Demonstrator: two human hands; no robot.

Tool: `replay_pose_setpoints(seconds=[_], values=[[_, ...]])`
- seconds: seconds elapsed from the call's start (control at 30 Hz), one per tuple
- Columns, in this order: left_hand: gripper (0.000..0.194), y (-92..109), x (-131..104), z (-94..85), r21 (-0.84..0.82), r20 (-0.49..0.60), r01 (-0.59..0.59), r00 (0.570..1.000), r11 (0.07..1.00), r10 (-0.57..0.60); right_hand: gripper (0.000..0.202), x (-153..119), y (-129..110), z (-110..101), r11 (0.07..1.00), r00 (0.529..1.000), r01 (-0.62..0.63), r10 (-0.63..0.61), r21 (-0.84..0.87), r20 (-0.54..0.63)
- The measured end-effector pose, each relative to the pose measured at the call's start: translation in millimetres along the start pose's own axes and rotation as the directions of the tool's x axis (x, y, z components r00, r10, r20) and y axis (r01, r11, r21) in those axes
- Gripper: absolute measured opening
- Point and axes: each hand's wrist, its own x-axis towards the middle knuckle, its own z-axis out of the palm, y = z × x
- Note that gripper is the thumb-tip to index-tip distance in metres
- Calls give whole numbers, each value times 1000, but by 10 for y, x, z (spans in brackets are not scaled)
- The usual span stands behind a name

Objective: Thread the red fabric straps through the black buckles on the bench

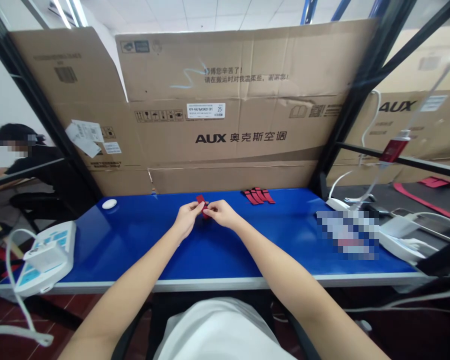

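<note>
Near the middle of the blue tabletop (225, 255), a short red fabric strap (200, 199) is pinched between both hands. My left hand (187, 217) grips it from the left, thumb on top. My right hand (221, 213) has its fingertips closed on the strap's right side, close to the left thumb. A dark part shows beside the red; the fingers cover most of the rest. Farther back and to the right lies a row of several red and black straps (258, 195).
A white power strip (48, 255) with an adapter stands at the left. Cables and another white power strip (401, 245) occupy the right end. Cardboard (225, 125) walls off the back between black frame posts. A round white disc (109, 204) lies back left; a person (30, 160) sits beyond.
</note>
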Motion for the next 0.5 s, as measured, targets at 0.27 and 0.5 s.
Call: replay_pose_setpoints(seconds=[0.27, 0.5], values=[[30, 71, -7, 14, -34, -21, 29, 999, 999, -29, 29, 23, 49, -27, 1000, 999, -15, 16, 18, -44], [27, 41, -10, 7, -34, 19, 50, 999, 998, -49, 27, 13, 35, -6, 1000, 1000, 6, -5, 24, -14]])
